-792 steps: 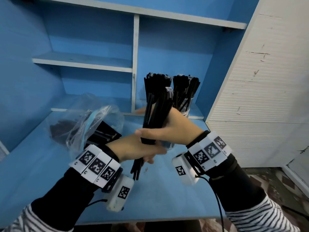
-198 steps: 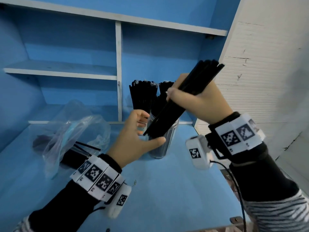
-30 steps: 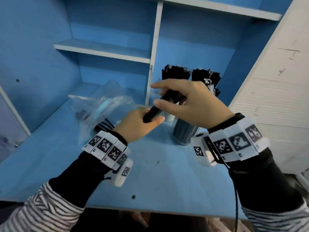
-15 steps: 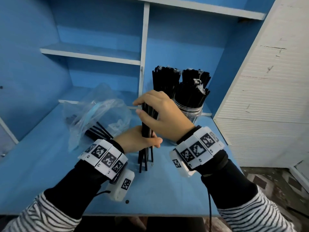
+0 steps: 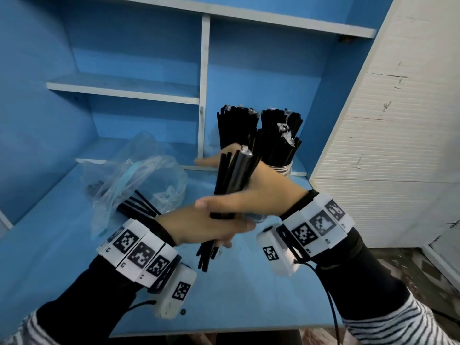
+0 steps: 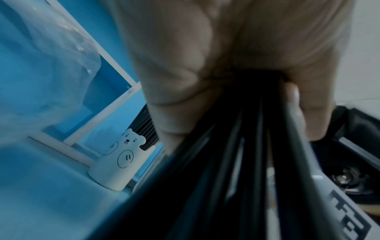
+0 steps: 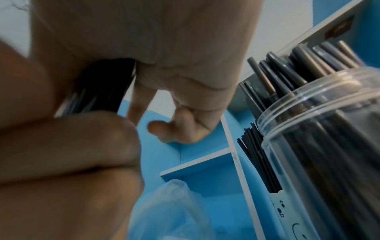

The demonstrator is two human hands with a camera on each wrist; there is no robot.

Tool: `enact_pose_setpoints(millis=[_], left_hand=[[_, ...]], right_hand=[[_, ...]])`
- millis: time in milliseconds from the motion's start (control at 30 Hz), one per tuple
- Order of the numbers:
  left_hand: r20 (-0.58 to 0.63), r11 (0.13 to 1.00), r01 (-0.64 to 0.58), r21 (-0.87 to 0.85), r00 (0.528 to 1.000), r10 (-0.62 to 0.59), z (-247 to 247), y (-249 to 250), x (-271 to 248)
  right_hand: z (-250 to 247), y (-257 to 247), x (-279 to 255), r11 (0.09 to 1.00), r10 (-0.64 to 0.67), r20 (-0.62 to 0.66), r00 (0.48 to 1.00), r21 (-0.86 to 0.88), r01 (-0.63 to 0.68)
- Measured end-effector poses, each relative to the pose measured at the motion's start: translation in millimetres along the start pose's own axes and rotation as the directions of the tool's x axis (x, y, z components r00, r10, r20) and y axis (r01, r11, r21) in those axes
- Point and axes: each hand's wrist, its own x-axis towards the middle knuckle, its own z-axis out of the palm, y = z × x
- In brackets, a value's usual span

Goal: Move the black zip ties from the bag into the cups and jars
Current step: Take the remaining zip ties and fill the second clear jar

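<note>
Both hands hold one bundle of black zip ties [image 5: 234, 175] upright over the blue desk [image 5: 62, 257], its top leaning right. My left hand [image 5: 199, 227] grips its lower part; the left wrist view shows those fingers [image 6: 304, 116] curled round the ties [image 6: 246, 146]. Just above, my right hand [image 5: 263, 192] grips the bundle [image 7: 102, 87], thumb across the front. Behind the hands stands a clear jar [image 5: 286, 168] [image 7: 329, 146] packed with ties. Left of it is a white bear cup [image 6: 121, 164] [image 7: 281, 211], also full. The clear plastic bag [image 5: 139, 180] lies left with a few ties [image 5: 137, 207] inside.
Blue shelves [image 5: 124, 88] and a white upright divider [image 5: 205, 83] close off the back. A white panelled cabinet [image 5: 385, 145] stands close on the right. The desk's front edge [image 5: 199, 331] is near my forearms.
The bundle stood with its lower ends on the desk half a second ago; both hands have since lifted it and tipped its top to the right.
</note>
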Motion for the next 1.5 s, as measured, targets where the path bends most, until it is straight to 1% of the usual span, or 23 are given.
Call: enact_pose_setpoints(millis=[33,67,100,167,233,267,333,400,433,467,500,533,600,667,700,800,1033,1100,1200,1267,1333,1433,1500], left_hand=[[0.028,1.000,0.009,0.002,1.000,-0.009,1,1,0],[0.039,1.000,0.022,0.020,0.999,-0.023,2,1,1],[0.038,0.999,0.031,0.043,0.999,-0.032,2,1,1],[-0.002,0.998,0.012,0.053,1.000,-0.012,1,0,4],[-0.082,0.996,-0.075,0.038,0.994,0.078,0,4,10],[-0.147,0.991,-0.133,0.034,0.980,0.136,0,6,14],[-0.323,0.974,-0.224,0.017,0.921,0.218,1,10,25],[-0.501,0.956,-0.293,-0.005,0.828,0.252,1,6,42],[-0.569,0.949,-0.314,-0.009,0.782,0.253,2,2,51],[-0.614,0.946,-0.323,-0.002,0.748,0.254,2,0,59],[-0.631,0.948,-0.318,0.001,0.736,0.247,2,-1,68],[-0.627,0.951,-0.310,-0.002,0.741,0.240,2,-2,74],[-0.589,0.953,-0.301,-0.018,0.774,0.233,3,-4,87],[-0.548,0.958,-0.285,-0.012,0.804,0.232,5,-6,96],[-0.539,0.960,-0.280,0.005,0.808,0.238,6,-8,100],[-0.561,0.962,-0.271,0.043,0.790,0.248,6,-12,106],[-0.560,0.974,-0.217,0.068,0.799,0.218,5,-17,106],[-0.560,0.974,-0.211,0.083,0.799,0.221,4,-18,107],[-0.568,0.974,-0.211,0.083,0.793,0.220,4,-19,107],[-0.573,0.975,-0.208,0.083,0.790,0.218,4,-19,107],[-0.576,0.977,-0.198,0.082,0.791,0.209,4,-19,108],[-0.572,0.976,-0.203,0.083,0.792,0.214,4,-21,110],[-0.569,0.974,-0.208,0.095,0.791,0.224,4,-22,110]], right_hand=[[2,1,-2,1.000,-0.024,0.062,0.998,-0.011,0.025],[3,2,-3,0.999,-0.042,0.091,0.995,-0.004,0.042],[3,2,-5,0.999,-0.045,0.088,0.995,0.024,0.043],[-1,1,-8,0.996,-0.030,0.039,0.999,0.082,0.027],[-9,-2,-8,0.997,-0.018,-0.029,0.999,0.071,0.020],[-15,-4,-8,0.998,-0.013,-0.066,0.998,0.065,0.017],[-32,-8,-6,0.999,-0.002,-0.184,0.983,0.034,0.008],[-52,-10,-3,1.000,0.008,-0.329,0.944,0.003,-0.007],[-61,-11,-1,1.000,0.015,-0.393,0.919,0.004,-0.014],[-71,-13,0,1.000,0.018,-0.445,0.895,0.009,-0.016],[-80,-13,2,1.000,0.024,-0.485,0.874,0.013,-0.020],[-87,-15,3,0.999,0.031,-0.516,0.856,0.010,-0.031],[-97,-15,8,0.998,0.045,-0.555,0.830,-0.013,-0.063],[-103,-12,12,0.995,0.068,-0.568,0.820,-0.024,-0.100],[-105,-10,15,0.993,0.085,-0.569,0.818,-0.023,-0.119],[-109,1,18,0.987,0.123,-0.589,0.798,-0.013,-0.162],[-125,20,16,0.974,0.178,-0.669,0.721,0.017,-0.226],[-124,22,18,0.971,0.180,-0.662,0.727,0.002,-0.238],[-115,27,24,0.962,0.192,-0.588,0.786,-0.046,-0.269],[-104,33,28,0.949,0.236,-0.526,0.817,-0.057,-0.311],[-90,44,30,0.936,0.278,-0.482,0.831,-0.057,-0.346],[-72,61,30,0.934,0.231,-0.497,0.836,-0.126,-0.333],[-69,67,26,0.907,0.235,-0.490,0.840,-0.199,-0.370]])
